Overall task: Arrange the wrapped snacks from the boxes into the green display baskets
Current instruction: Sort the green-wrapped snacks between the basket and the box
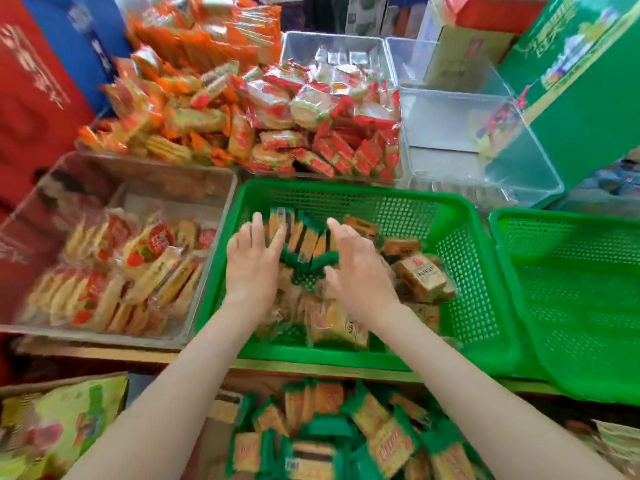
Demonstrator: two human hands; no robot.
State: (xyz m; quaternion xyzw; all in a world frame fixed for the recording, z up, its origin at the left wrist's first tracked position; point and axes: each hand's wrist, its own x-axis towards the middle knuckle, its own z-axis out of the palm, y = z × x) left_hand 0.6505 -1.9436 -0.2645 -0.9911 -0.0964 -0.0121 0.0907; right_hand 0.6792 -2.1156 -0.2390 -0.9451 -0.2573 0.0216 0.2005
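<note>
Both my hands are inside the middle green basket (460, 265). Between them stands a row of green-edged wrapped snacks (304, 242) on their edges. My left hand (251, 261) presses flat against the left end of that row with straight fingers. My right hand (356, 268) presses the right end, fingers extended. More tan wrapped snacks (420, 273) lie loose to the right in the basket, and others lie under my wrists. A box of green-edged snacks (346, 434) sits below, near my elbows. A second green basket (571, 292) stands on the right.
A clear bin with red-and-yellow wrapped snacks (124, 268) sits to the left. Behind the basket are heaps of orange and red packets (277, 126) and clear bins (460, 133). A green carton (585, 81) leans at the upper right. The picture is blurred by motion.
</note>
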